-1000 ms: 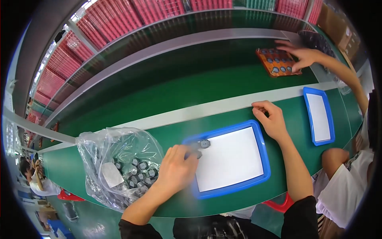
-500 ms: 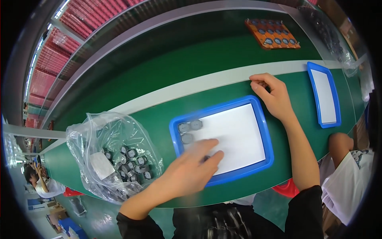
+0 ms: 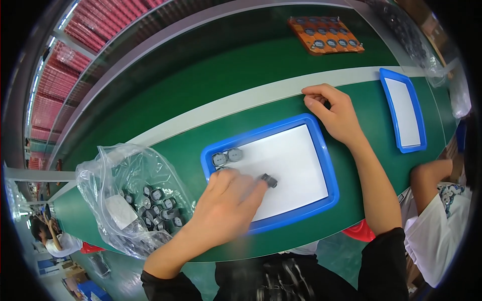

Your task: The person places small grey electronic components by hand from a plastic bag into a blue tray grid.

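Bench (image 3: 371, 113) – green, pale divider strip (image 3: 241, 104) | floor (image 3: 128, 271) – glossy green | red seat (image 3: 359, 230)

Even, bright light, glints on the plastic bag (image 3: 94, 186), motion-blurred left hand (image 3: 226, 204), bent edges, black corners.

Blue tray (image 3: 324, 155) free at right, left hand (image 3: 225, 206) blocking left

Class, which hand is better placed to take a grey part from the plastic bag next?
Probably the left hand, over the left side of the central blue tray, nearer the plastic bag. The right hand is outside that tray's far right corner.
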{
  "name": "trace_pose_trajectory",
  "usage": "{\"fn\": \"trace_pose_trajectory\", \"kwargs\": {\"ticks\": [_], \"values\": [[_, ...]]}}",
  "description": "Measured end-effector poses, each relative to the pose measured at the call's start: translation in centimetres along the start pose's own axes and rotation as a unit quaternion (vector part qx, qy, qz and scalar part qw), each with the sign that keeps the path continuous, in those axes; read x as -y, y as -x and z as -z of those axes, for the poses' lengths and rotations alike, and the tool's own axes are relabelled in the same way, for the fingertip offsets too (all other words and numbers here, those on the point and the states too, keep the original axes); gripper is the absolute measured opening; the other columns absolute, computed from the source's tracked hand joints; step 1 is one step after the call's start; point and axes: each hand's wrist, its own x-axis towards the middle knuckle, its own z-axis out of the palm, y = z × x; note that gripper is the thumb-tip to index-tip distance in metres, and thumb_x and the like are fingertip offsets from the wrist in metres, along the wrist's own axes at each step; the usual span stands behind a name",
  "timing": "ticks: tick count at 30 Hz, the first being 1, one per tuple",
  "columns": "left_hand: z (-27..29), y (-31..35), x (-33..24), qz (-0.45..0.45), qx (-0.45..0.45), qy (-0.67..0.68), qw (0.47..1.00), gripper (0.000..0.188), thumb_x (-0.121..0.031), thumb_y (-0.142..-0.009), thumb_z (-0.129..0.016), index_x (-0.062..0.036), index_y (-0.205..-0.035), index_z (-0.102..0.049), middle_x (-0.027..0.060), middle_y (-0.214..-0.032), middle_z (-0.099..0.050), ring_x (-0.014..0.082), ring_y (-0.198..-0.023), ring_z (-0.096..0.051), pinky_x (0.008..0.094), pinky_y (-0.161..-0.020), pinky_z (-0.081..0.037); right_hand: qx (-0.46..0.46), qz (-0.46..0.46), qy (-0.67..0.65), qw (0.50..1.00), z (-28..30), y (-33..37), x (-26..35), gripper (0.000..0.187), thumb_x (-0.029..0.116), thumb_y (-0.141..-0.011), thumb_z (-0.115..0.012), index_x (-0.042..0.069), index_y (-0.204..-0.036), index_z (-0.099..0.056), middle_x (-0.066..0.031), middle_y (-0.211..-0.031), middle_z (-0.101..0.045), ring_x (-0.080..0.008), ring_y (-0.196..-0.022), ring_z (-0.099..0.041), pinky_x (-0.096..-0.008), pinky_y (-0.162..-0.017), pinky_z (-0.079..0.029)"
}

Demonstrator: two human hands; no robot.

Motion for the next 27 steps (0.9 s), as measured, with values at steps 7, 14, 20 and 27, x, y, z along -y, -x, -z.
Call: {"fn": "trace_pose_trajectory", "kwargs": {"ticks": [7,14,20,27], "values": [[-0.8,-1.0,0.7,-0.020,0.000,-0.006,1.000,0.026,-0.001,-0.072,-0.073,-0.0038,-0.097,-0.069,0.0084,-0.094,-0.059,0.0301,-0.090,-0.055,0.0379,-0.079,-0.046,0.003,-0.004,0.005,1.000,0.1,-0.1,0.2,0.023,0.013,-0.091,-0.066,0.001,-0.110,-0.070,-0.0049,-0.093,-0.067,-0.0119,-0.083,-0.058,-0.0256,-0.078,-0.048],[-1.1,0.6,1.6,-0.010,0.000,-0.010,1.000,0.017,0.000,-0.069,-0.073,-0.0034,-0.084,-0.067,0.0093,-0.093,-0.059,0.0303,-0.089,-0.055,0.0391,-0.079,-0.047,0.002,-0.002,-0.005,1.000,0.2,-0.1,0.3,0.023,0.013,-0.091,-0.066,0.000,-0.110,-0.070,-0.0046,-0.092,-0.067,-0.0114,-0.082,-0.057,-0.0252,-0.078,-0.048],[-0.6,-0.6,1.5,-0.023,-0.071,-0.037,0.997,0.022,0.001,-0.066,-0.073,-0.0038,-0.086,-0.067,0.0109,-0.093,-0.059,0.0316,-0.089,-0.056,0.0392,-0.078,-0.046,0.004,-0.003,0.000,1.000,0.2,-0.1,0.2,0.023,0.013,-0.091,-0.066,0.000,-0.109,-0.070,-0.0046,-0.092,-0.066,-0.0114,-0.081,-0.056,-0.0253,-0.077,-0.048],[-1.7,-0.8,2.5,-0.034,-0.072,-0.025,0.997,0.019,0.002,-0.066,-0.076,-0.0031,-0.082,-0.066,0.0092,-0.089,-0.058,0.0299,-0.086,-0.054,0.0409,-0.077,-0.044,-0.001,-0.001,-0.001,1.000,0.6,-0.3,0.2,0.023,0.013,-0.091,-0.066,0.000,-0.109,-0.070,-0.0044,-0.092,-0.067,-0.0116,-0.082,-0.057,-0.0252,-0.079,-0.048]]}}
